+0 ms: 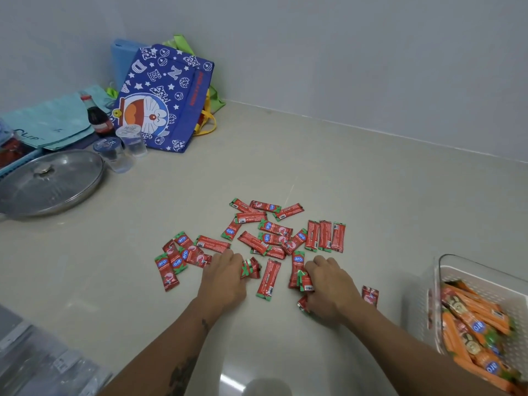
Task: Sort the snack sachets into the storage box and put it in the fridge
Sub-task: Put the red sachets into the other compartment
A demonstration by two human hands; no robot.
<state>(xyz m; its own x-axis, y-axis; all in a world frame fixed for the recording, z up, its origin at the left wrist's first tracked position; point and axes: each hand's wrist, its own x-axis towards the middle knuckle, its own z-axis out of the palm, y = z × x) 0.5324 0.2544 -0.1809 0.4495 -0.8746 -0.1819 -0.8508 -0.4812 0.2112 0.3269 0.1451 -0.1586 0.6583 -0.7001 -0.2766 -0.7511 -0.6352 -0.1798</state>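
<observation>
Across the pale countertop (285,155) red sachets (274,232) lay scattered while the left hand (225,277) and right hand (328,290) each clutched a bunch, which could slip before reaching the storage box (483,277) at right

You are working in a home kitchen. The evidence: a pale, glossy stone-look counter (285,155) set into a corner of plain grey walls (343,52); a glass pan lid (48,182) at the left edge; a small cola bottle (97,117) and two sealed water cups (125,147) beside it; a blue cartoon shopping bag (163,98) leaning against the wall with folded teal bags (48,121) nearby. Sauce sachets (271,238) lie loose on the counter, and a white perforated storage box (485,281) holds more
</observation>
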